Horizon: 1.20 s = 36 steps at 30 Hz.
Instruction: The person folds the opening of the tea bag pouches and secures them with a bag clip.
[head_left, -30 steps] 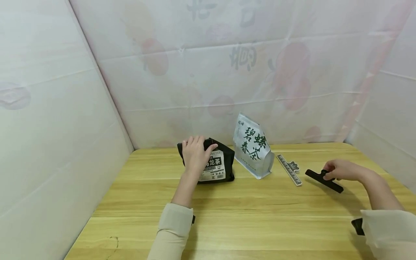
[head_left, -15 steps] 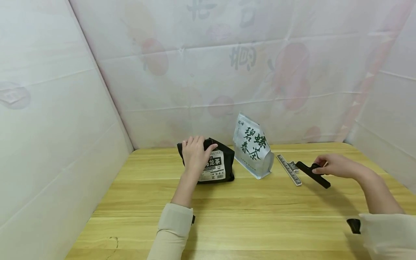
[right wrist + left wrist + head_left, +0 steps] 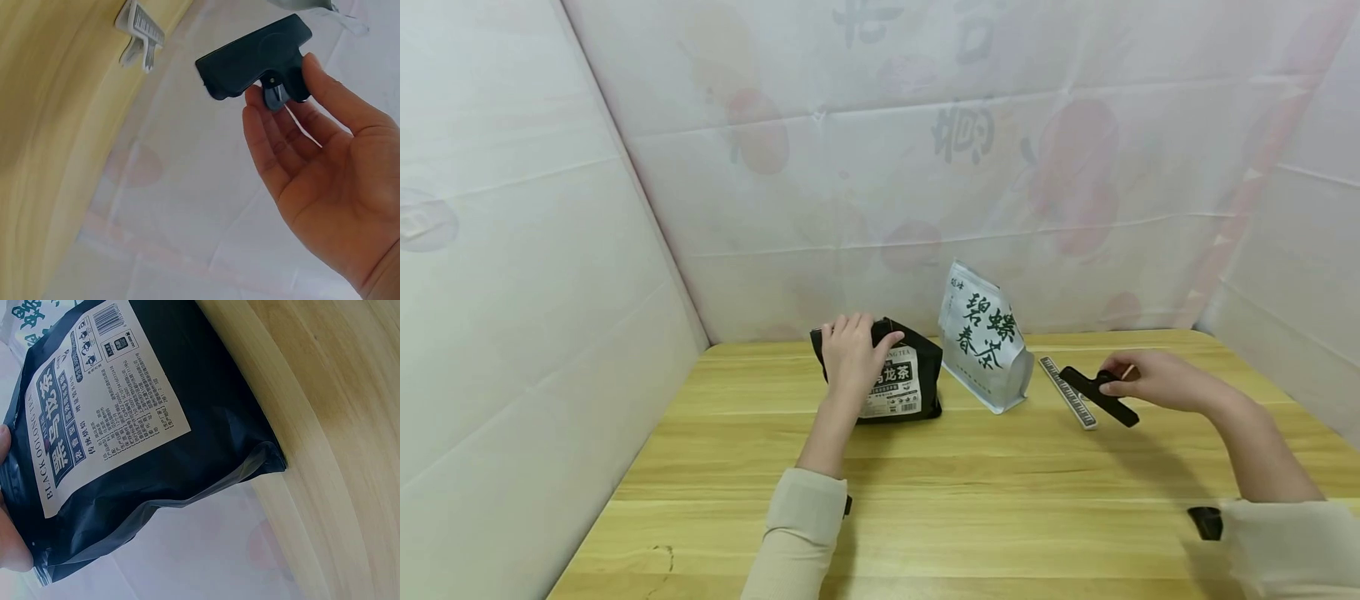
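Observation:
A black bag of oolong tea (image 3: 925, 375) with a pale label stands on the table, its top folded over. My left hand (image 3: 852, 354) grips that folded top edge; in the left wrist view only fingertips (image 3: 12, 544) show at the bag's upper end. With thumb and fingers my right hand (image 3: 1157, 382) pinches the handle of a wide black clip (image 3: 1101, 397), held above the table. The right wrist view shows the black clip (image 3: 256, 56) tilted, its jaws together. Under it lies a white patterned clip (image 3: 1067, 393), partly hidden.
A white tea bag (image 3: 981, 342) with green characters stands just right of the black one, near the back. The wooden table (image 3: 970, 525) is bounded by printed cloth walls (image 3: 880, 192) at the back and sides.
My right hand has carried the black clip left and slightly up, so it now overlaps the white patterned clip in view. My left hand and both bags have stayed put.

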Tool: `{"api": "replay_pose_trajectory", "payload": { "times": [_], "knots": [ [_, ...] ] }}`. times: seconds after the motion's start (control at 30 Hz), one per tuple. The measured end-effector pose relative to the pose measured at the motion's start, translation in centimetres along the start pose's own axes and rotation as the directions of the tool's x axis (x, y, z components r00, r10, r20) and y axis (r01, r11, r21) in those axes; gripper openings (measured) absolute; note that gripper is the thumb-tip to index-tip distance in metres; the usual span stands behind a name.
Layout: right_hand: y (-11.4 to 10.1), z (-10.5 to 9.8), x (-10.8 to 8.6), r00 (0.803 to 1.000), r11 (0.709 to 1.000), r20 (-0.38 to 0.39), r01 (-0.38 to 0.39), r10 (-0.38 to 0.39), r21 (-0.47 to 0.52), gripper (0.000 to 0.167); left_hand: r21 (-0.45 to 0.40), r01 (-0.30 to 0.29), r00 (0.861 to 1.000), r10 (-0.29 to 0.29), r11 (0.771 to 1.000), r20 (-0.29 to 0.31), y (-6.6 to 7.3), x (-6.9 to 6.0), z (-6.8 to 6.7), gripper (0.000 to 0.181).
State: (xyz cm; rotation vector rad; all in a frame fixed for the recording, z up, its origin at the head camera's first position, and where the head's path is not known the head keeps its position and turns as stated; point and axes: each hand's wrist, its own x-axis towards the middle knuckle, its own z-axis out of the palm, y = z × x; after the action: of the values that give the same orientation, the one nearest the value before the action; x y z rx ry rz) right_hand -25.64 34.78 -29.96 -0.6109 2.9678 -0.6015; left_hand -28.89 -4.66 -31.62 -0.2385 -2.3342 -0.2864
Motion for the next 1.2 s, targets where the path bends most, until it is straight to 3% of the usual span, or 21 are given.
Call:
{"api": "replay_pose_trajectory", "payload": {
  "times": [0.63,0.87,1.2],
  "knots": [
    [-2.6,2.5,1.6,0.997,0.987,-0.012,0.081,-0.080,0.138,0.029,-0.017,-0.001,1.000,0.001,1.000,0.001,-0.1,0.0,0.0,0.049],
    [-3.2,3.3,2.0,0.988,0.977,-0.049,0.154,-0.149,0.146,0.025,-0.009,-0.001,1.000,0.001,1.000,0.010,0.0,0.0,0.1,0.048],
    [-4.7,3.5,2.7,0.993,0.979,-0.067,0.103,-0.092,0.179,0.030,0.000,0.019,0.999,-0.019,1.000,0.047,0.1,0.0,0.0,0.050]
  ]
}}
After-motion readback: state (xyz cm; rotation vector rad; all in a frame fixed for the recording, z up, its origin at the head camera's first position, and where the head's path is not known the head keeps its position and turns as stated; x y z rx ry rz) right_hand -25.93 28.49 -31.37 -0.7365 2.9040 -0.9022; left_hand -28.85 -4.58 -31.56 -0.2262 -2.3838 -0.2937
